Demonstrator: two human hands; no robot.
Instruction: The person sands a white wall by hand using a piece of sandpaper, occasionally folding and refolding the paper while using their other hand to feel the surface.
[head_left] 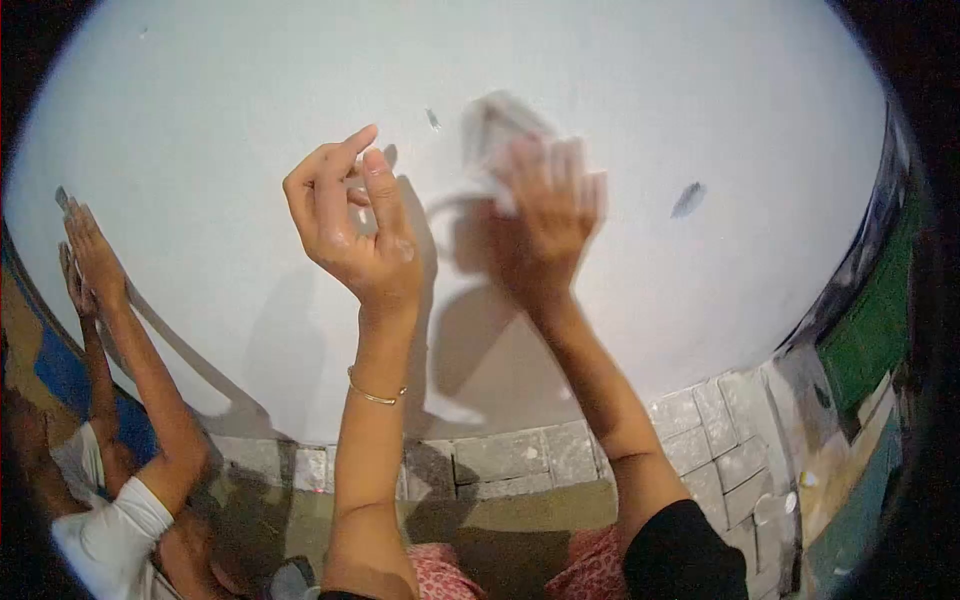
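A large pale surface (pixel 330 60) fills most of the view. My left hand (pixel 352 215) is raised in front of it, wrist bent, fingers curled and apart from the thumb, with nothing visible between them; a thin bangle (pixel 376 398) circles that wrist. To its right, my right hand (pixel 553 205) lies against the surface, blurred by motion, its fingers spread. By its fingertips is a blurred grey patch (pixel 500 120), too smeared to make out. Small dark marks show on the surface, one (pixel 689 199) right of my right hand and another (pixel 432 119) between my hands.
At the left, another person in a white sleeve (pixel 125 530) holds both hands (pixel 92 255) against the surface, near a small dark mark (pixel 62 198). Grey paving blocks (pixel 500 458) run along the surface's lower edge. Green material (pixel 875 310) stands at the right.
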